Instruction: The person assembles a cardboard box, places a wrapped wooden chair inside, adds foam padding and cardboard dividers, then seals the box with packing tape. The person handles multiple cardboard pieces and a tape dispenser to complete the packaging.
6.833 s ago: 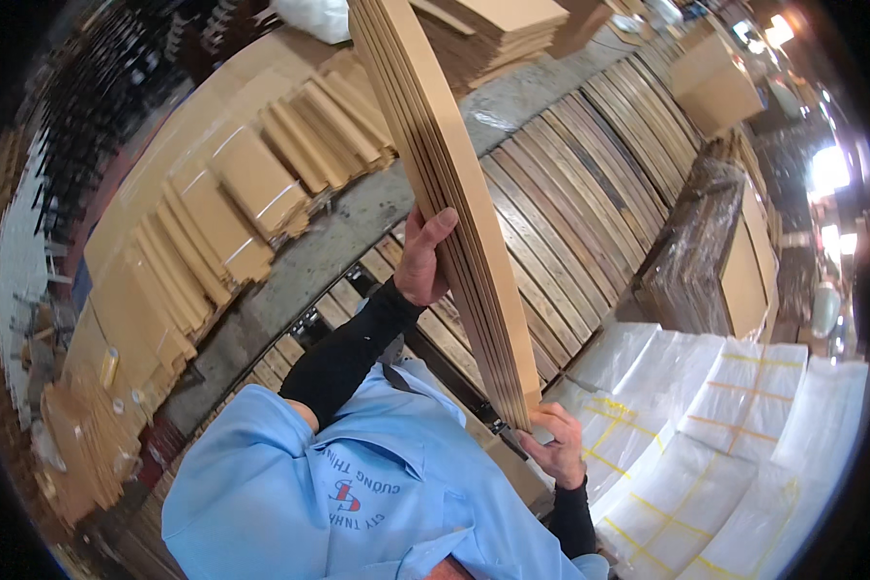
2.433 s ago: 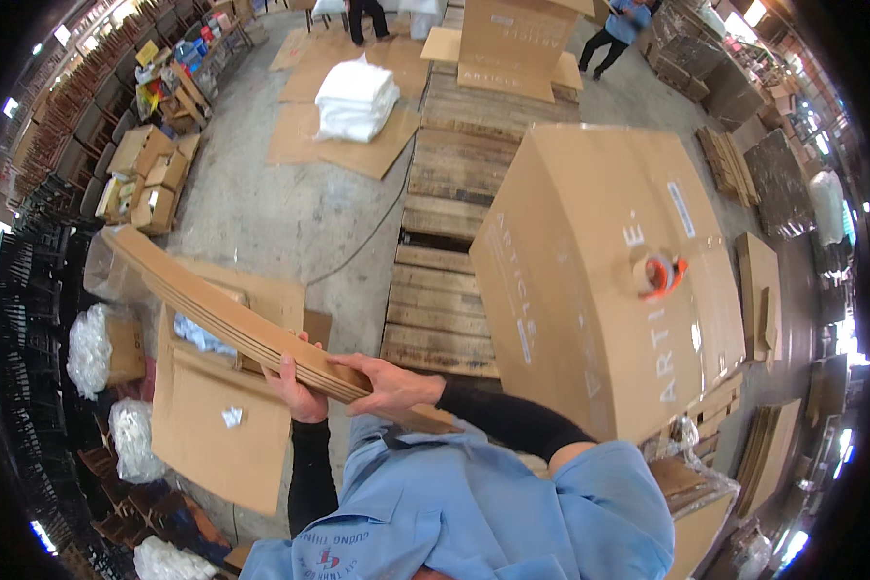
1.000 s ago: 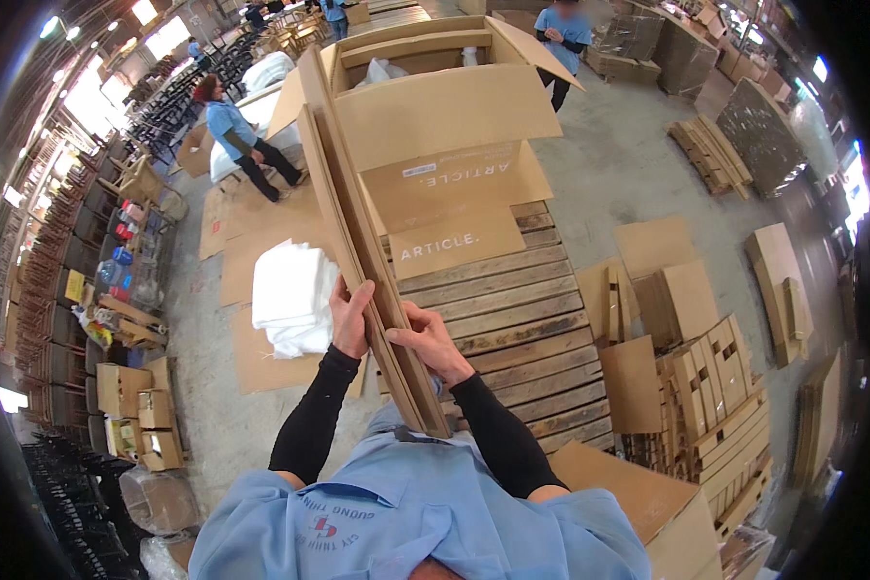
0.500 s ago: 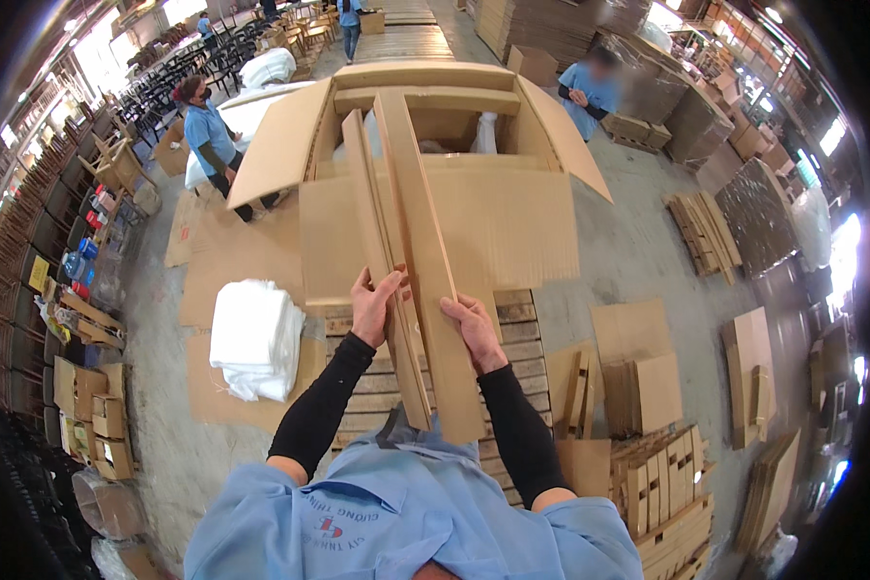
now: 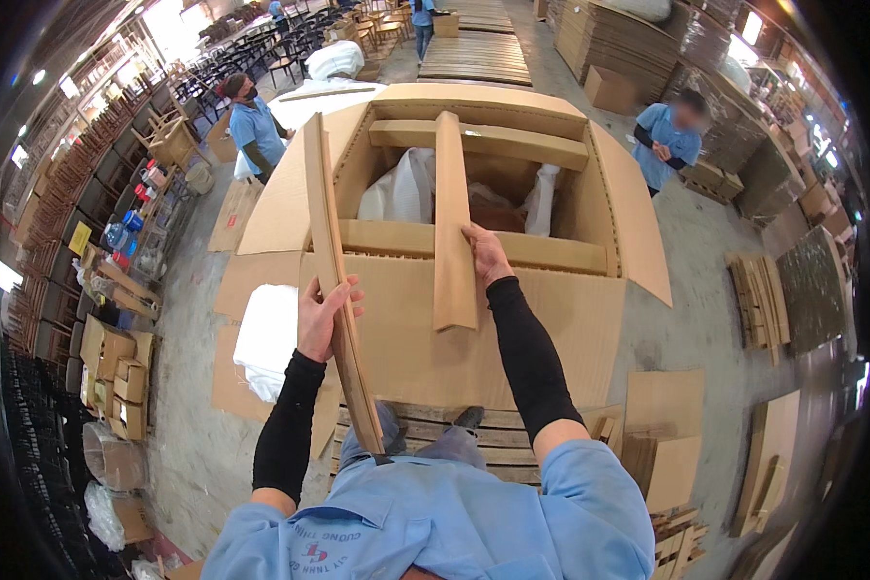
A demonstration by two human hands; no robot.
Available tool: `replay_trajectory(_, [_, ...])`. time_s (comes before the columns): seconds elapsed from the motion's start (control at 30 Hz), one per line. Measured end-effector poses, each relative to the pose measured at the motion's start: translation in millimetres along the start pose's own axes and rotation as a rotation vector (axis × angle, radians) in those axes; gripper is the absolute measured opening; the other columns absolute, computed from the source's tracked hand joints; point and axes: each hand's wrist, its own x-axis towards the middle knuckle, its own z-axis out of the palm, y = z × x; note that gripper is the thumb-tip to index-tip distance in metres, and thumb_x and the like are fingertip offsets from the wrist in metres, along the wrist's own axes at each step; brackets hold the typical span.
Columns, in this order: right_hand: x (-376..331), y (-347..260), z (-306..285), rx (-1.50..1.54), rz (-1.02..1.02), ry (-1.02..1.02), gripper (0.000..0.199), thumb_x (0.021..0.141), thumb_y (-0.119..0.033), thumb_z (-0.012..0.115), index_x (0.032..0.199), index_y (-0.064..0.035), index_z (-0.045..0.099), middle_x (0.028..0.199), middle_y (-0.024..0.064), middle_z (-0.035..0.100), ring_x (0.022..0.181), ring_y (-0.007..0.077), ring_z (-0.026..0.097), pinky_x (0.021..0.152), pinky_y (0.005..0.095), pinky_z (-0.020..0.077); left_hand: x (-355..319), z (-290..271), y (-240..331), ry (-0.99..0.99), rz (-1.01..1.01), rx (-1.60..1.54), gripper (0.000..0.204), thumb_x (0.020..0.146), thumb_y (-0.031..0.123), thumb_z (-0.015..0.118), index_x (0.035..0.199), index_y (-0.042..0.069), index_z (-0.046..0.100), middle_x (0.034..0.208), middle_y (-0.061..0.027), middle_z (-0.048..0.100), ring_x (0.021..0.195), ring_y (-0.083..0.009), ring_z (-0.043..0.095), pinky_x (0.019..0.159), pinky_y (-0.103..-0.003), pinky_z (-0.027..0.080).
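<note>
— Head view: what does each hand hold?
— The left hand (image 5: 321, 317) has its fingers clamped on a bundle of flat cardboard strips (image 5: 338, 290), standing on edge by the person's chest. The right hand (image 5: 486, 255) has its fingers closed on one cardboard strip (image 5: 452, 222), which lies across the front wall of the big open carton (image 5: 512, 319).
— And inside?
— White wrapped goods (image 5: 396, 188).

Warehouse / packing floor of a furniture plant. Bare concrete floor (image 5: 706, 280), wooden pallets (image 5: 474, 53) laid out in rows, stacks of flat cardboard (image 5: 759, 300) all around, one large open carton (image 5: 474, 193) with white-wrapped goods inside. Rows of wooden chairs (image 5: 300, 43) at the far end, co-workers in light blue shirts (image 5: 667, 140) standing nearby.
</note>
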Motion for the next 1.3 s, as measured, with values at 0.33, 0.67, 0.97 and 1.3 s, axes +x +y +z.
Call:
replay_trajectory(0.33, [-14, -39, 33, -0.751, -0.550, 0.403, 0.056, 0.095, -0.014, 0.069, 0.142, 0.0081, 0.049, 0.135, 0.0174, 0.060, 0.121, 0.0230, 0.060, 0.102, 0.0363, 0.0477, 181, 60, -20, -0.198, -0.177, -0.069, 0.050, 0.093, 0.031, 0.074, 0.126, 0.001, 0.053, 0.115, -0.0124, 0.068, 0.094, -0.0215, 0.071, 0.072, -0.035, 0.063])
replay_trajectory(0.67, [76, -13, 122, -0.501, 0.024, 0.243, 0.038, 0.100, -0.033, 0.068, 0.122, -0.0019, 0.063, 0.106, 0.0032, 0.070, 0.090, 0.0122, 0.067, 0.076, 0.0297, 0.0554, 343, 103, -78, -0.132, -0.067, 0.179, 0.048, 0.083, 0.025, 0.081, 0.116, -0.005, 0.062, 0.103, -0.0129, 0.072, 0.087, -0.0203, 0.070, 0.077, -0.034, 0.057])
replay_trajectory(0.97, [100, -10, 74, -0.319, 0.063, 0.227, 0.027, 0.101, -0.012, 0.061, 0.122, 0.0048, 0.063, 0.114, 0.0116, 0.071, 0.097, 0.0218, 0.071, 0.085, 0.0364, 0.0595, 376, 52, -143, -0.156, -0.332, -0.186, 0.036, 0.084, 0.011, 0.069, 0.117, -0.003, 0.062, 0.091, -0.0071, 0.066, 0.073, -0.0151, 0.062, 0.065, -0.031, 0.053])
replay_trajectory(1.3, [56, -98, 56, -0.359, -0.221, 0.353, 0.041, 0.102, -0.021, 0.058, 0.135, 0.0023, 0.057, 0.122, 0.0059, 0.068, 0.102, 0.0143, 0.066, 0.087, 0.0292, 0.0547, 435, 16, -170, -0.104, 0.221, 0.652, 0.040, 0.088, 0.021, 0.074, 0.117, -0.003, 0.060, 0.106, -0.0201, 0.072, 0.097, -0.0382, 0.070, 0.085, -0.043, 0.055])
